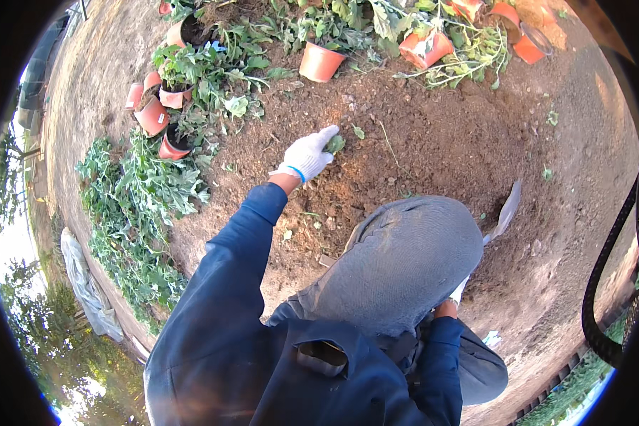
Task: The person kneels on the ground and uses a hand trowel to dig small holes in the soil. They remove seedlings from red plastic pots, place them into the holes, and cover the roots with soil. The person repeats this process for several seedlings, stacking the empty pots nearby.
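Note:
My left hand (306, 154), in a white knit glove with a blue cuff edge, reaches over the loose brown soil (431, 138). A green leaf (335, 144) shows between its thumb and forefinger, apparently held there. Past the fingertips another small leaf (358, 132) lies on the dirt, with a thin stem (387, 139) to its right. My right hand (459, 294), also in a white glove, is mostly hidden behind my raised knee. It grips a hand trowel whose metal blade (507, 210) sticks out past the knee over a dark hollow; the handle is hidden.
Uprooted leafy plants (138, 213) lie heaped on the left. More plants and terracotta-coloured pots, one upright pot (321, 62) and one tipped pot (425, 49) among them, line the far side. Plastic sheeting (88, 287) lies at far left. A black cable (599, 277) curves at right.

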`<state>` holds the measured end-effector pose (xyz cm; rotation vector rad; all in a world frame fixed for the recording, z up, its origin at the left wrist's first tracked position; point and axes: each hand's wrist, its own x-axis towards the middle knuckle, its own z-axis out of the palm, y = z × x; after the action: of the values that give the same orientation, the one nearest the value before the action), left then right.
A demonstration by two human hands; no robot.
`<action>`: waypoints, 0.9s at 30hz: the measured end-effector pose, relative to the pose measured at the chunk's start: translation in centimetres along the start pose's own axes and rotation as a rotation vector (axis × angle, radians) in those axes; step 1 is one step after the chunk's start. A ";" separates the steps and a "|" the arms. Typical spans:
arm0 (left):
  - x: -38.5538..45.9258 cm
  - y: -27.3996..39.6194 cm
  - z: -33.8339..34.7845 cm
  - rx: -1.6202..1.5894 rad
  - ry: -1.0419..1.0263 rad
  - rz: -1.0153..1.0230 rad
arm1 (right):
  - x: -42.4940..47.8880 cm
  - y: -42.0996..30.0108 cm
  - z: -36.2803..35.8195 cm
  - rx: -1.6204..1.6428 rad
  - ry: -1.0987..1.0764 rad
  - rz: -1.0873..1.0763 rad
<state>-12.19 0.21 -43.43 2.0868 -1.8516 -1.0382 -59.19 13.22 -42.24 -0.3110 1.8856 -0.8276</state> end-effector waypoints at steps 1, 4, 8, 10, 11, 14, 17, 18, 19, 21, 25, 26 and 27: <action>0.7 0.7 0.2 0.077 -0.064 -0.016 | -0.4 -0.6 0.7 -0.075 0.009 -0.032; 2.4 0.9 0.3 0.147 -0.207 -0.069 | -0.5 -1.3 1.2 -0.137 0.031 -0.028; 1.0 0.7 -3.1 -0.942 0.079 -0.258 | -0.3 -0.7 0.1 0.128 0.052 0.056; -1.4 -1.8 -5.6 -1.126 0.198 -0.262 | -0.4 -0.9 0.8 0.063 -0.004 0.046; -2.3 -2.4 -6.3 -1.138 0.201 -0.258 | -0.3 -0.9 0.7 0.038 -0.013 0.030; -10.1 -5.9 -6.8 -0.326 0.028 -0.306 | -1.1 -2.0 1.0 -0.027 0.038 0.001; -24.5 -16.0 -8.0 0.475 -0.471 -0.569 | -1.3 -2.0 1.2 0.052 0.049 0.025; -34.6 -24.2 -10.0 0.594 -0.428 -0.848 | -0.6 -0.8 1.2 0.093 0.005 0.066; -36.7 -24.1 -11.7 0.490 -0.165 -1.230 | 0.1 -0.2 0.4 0.123 0.020 0.053; -41.2 -23.4 -17.4 0.555 -0.166 -1.510 | 0.6 0.7 0.0 0.150 0.004 0.082; -32.9 -22.7 -16.8 0.605 0.051 -1.070 | -0.2 -1.3 2.3 0.128 0.021 0.054; -28.2 -20.4 -15.6 0.585 0.019 -0.905 | -0.9 -2.4 3.1 0.131 0.017 0.072; -23.0 -17.7 -14.8 0.478 0.056 -0.759 | -1.3 -3.0 3.6 0.138 0.012 0.096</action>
<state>11.06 20.58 -33.22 3.1970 -1.3724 -0.6550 -55.92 10.30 -40.28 -0.1297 1.8291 -0.8902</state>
